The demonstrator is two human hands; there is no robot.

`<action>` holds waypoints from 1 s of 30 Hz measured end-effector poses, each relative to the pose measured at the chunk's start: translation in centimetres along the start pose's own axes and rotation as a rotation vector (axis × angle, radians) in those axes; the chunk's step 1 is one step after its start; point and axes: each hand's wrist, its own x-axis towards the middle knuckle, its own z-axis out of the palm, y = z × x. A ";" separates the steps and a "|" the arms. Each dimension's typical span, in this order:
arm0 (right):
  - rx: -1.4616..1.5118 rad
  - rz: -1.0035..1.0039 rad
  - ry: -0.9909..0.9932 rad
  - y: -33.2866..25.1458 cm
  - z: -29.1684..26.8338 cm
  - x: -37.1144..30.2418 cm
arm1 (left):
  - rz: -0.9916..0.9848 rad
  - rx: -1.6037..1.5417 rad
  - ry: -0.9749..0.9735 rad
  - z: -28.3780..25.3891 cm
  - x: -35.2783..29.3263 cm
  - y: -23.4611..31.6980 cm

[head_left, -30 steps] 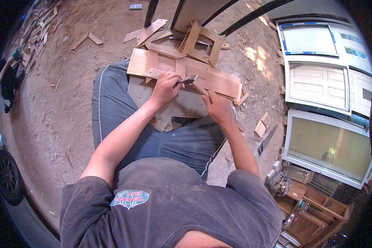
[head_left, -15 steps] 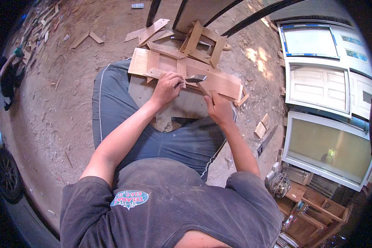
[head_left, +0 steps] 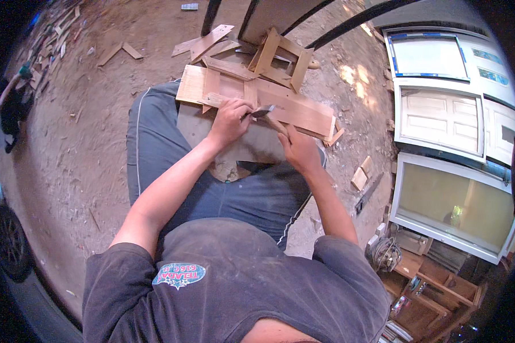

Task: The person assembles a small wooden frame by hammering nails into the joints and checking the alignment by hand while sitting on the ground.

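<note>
My right hand point(head_left: 301, 151) is wrapped round the wooden handle of a hammer point(head_left: 277, 126). Its dark metal head lies right beside the fingertips of my left hand point(head_left: 230, 122). Those fingers are pinched together, and what they hold is too small or hidden to make out. They rest against a narrow wood strip point(head_left: 213, 99), which lies across a wide light-brown board point(head_left: 292, 108). This board sits over my lap, on a grey flat panel point(head_left: 197, 127) between my knees.
Beyond the board stands a small wooden frame point(head_left: 297, 71), with loose wood pieces point(head_left: 212, 43) beside it. White panelled doors point(head_left: 440, 120) line the right side. A hand saw point(head_left: 369, 193) lies on the dirt ground. At far left are a person point(head_left: 12, 108) and a car wheel point(head_left: 8, 237).
The hammer head has moved left, closer to my left fingertips, and its handle has tilted with it. My left hand has barely shifted.
</note>
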 end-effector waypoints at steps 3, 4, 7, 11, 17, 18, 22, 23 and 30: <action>0.000 0.001 0.050 -0.2 -0.2 0.2 | -0.015 0.014 -0.010 0.0 0.1 -0.3; 0.013 -0.002 0.058 -0.1 -0.1 0.1 | -0.015 0.006 -0.027 -0.1 0.0 -0.2; 0.039 0.030 0.045 -0.2 -0.1 0.0 | -0.026 0.013 -0.036 -0.1 -0.1 -0.4; 0.095 0.065 0.051 -0.6 -0.5 0.0 | -0.034 -0.032 -0.053 0.2 -0.1 -0.5; 0.068 0.090 0.042 -0.6 -0.5 0.0 | -0.040 -0.021 -0.042 0.2 -0.2 -0.5; 0.097 0.080 0.087 -0.5 -0.3 -0.1 | -0.043 -0.014 -0.034 0.2 -0.2 -0.6; 0.033 0.095 0.013 -0.6 -0.5 0.2 | -0.022 -0.014 -0.032 0.2 -0.1 -0.5; 0.053 0.095 0.051 -0.7 -0.4 0.0 | -0.011 -0.020 -0.038 0.1 -0.1 -0.6; 0.081 0.112 0.047 -0.6 -0.2 -0.1 | -0.026 -0.009 -0.042 -0.1 0.1 -0.4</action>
